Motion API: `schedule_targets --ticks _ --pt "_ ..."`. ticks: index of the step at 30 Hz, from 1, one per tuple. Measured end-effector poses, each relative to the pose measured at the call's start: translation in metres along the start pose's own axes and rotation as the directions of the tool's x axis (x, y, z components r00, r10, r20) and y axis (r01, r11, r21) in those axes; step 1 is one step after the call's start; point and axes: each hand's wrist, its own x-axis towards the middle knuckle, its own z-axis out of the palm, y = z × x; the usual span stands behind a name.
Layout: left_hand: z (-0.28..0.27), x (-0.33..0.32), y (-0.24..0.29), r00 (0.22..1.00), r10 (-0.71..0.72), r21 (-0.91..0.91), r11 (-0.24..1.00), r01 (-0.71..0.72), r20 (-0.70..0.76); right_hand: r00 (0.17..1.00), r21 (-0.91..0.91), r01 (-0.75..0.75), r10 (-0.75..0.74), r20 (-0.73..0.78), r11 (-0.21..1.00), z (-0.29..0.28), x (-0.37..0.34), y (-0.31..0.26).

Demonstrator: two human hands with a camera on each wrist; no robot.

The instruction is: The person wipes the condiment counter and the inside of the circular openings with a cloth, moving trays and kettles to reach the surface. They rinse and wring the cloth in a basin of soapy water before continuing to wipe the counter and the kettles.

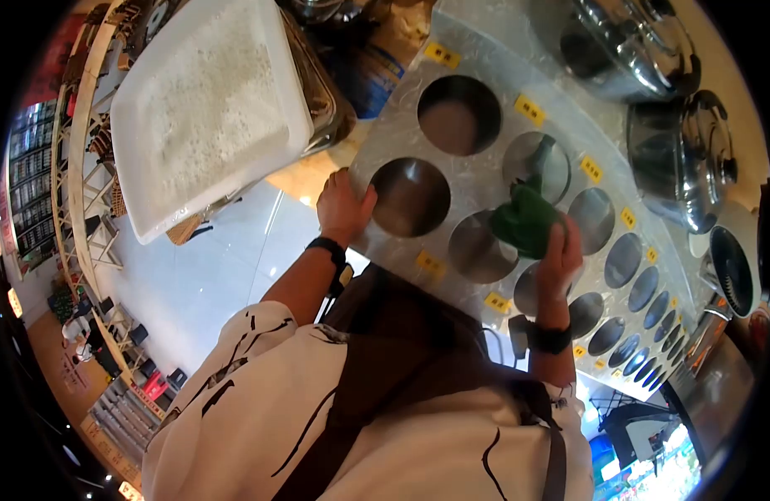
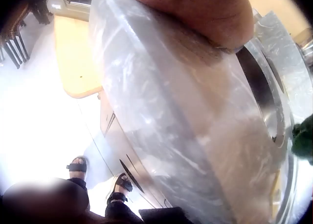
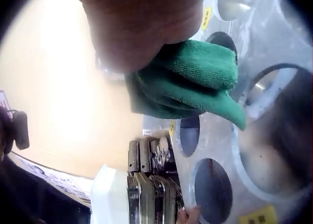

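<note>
My left hand (image 1: pixel 343 209) rests at the left edge of a grey marbled counter panel (image 1: pixel 385 138), its thumb beside a large round hole (image 1: pixel 410 197). In the left wrist view the heel of this hand (image 2: pixel 205 13) lies over the panel's edge, and its fingers are out of sight. My right hand (image 1: pixel 560 260) holds a bunched green cloth (image 1: pixel 527 221) over the holes in the panel. Seen from the right wrist, the cloth (image 3: pixel 190 82) hangs in folds below the hand, with one corner sticking out.
A white tub (image 1: pixel 134 192) of foamy water stands at the left. Yellow labels (image 1: pixel 529 109) line the holes, which continue in rows to the right. Lidded steel pots (image 1: pixel 681 159) stand behind the panel. Stacked metal pans (image 3: pixel 151 185) sit past its far end.
</note>
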Motion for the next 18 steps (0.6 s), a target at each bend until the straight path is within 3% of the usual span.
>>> schedule_targets --ticks 2,3,5,10,12,13,15,16,18 --pt "0.004 -0.001 -0.001 0.998 0.032 0.023 0.999 -0.031 -0.05 0.987 -0.005 0.041 -0.04 0.154 0.999 -0.012 -0.014 -0.009" --pt "0.005 -0.001 -0.001 0.999 0.028 0.025 0.999 -0.027 -0.039 0.987 -0.01 0.03 -0.029 0.157 0.999 -0.016 -0.015 -0.008" --pt "0.006 -0.001 -0.002 0.999 0.023 0.007 1.0 -0.023 -0.032 0.909 -0.377 0.392 -0.29 0.299 0.839 -0.026 -0.017 -0.005" --pt "0.008 -0.001 -0.005 0.999 0.025 0.029 0.999 -0.024 -0.043 0.943 -0.489 0.331 -0.262 0.205 0.807 -0.026 -0.032 -0.013" --pt "0.009 -0.001 -0.005 0.999 0.018 0.028 0.999 -0.017 -0.043 0.987 -0.221 0.083 -0.049 0.156 0.972 -0.025 -0.04 0.002" --pt "0.009 -0.002 -0.005 0.999 0.013 0.025 1.0 -0.012 -0.041 0.986 -0.224 0.084 -0.048 0.161 0.971 -0.02 -0.045 0.009" --pt "0.008 -0.002 -0.005 1.0 0.005 0.01 1.0 -0.005 -0.024 0.905 -0.234 -0.179 0.253 0.342 0.956 -0.002 -0.048 0.028" --pt "0.008 -0.002 -0.005 1.0 -0.002 0.008 1.0 0.003 -0.028 0.903 -0.236 -0.172 0.249 0.349 0.956 0.005 -0.05 0.043" --pt "0.009 -0.002 -0.007 0.999 0.014 -0.027 1.0 -0.016 -0.047 0.727 -0.266 -0.003 0.184 0.661 0.964 0.019 -0.051 0.073"
